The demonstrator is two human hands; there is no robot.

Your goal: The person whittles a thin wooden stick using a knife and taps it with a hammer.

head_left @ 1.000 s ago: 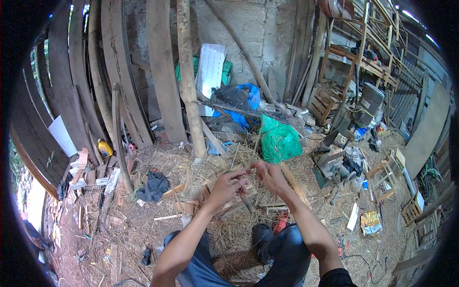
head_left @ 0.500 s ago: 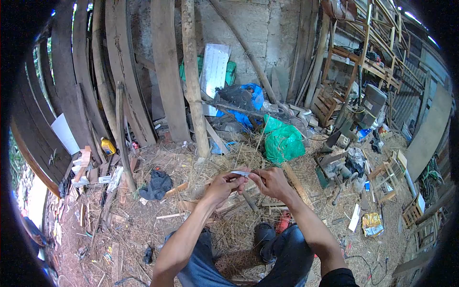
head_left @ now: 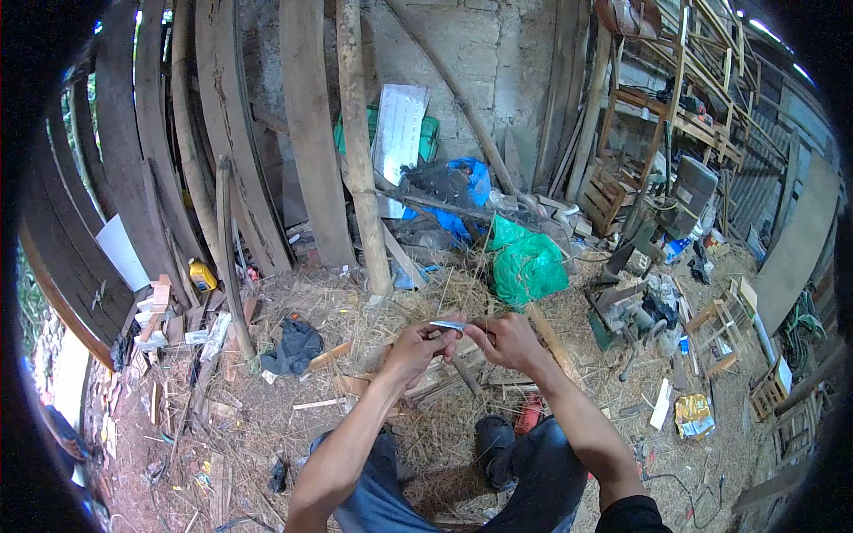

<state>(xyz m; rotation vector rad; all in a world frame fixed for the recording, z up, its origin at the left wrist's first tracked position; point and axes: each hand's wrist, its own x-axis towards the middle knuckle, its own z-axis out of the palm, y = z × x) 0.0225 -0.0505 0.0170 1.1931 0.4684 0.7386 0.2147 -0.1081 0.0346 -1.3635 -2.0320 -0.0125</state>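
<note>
Between my two hands is a small, thin, shiny piece (head_left: 447,325), light grey and flat-looking; its exact nature is too small to make out. My left hand (head_left: 416,352) has its fingers closed around the piece's left part. Closed in a pinch, my right hand (head_left: 509,342) meets its right end, with the fingertips of both hands close together. Both hands are in front of me, above the straw-covered ground and my knees.
A green plastic bag (head_left: 529,269) lies beyond my hands, near a wooden post (head_left: 358,151). Black plastic (head_left: 293,346) and a yellow bottle (head_left: 202,274) are at left. Machinery (head_left: 622,306) and a gold packet (head_left: 693,416) are at right. A red object (head_left: 529,411) lies by my foot.
The shiny piece was not distinguishable a second ago and now shows between my fingers. My right hand has turned and closed in toward my left; since half a second ago they have barely moved.
</note>
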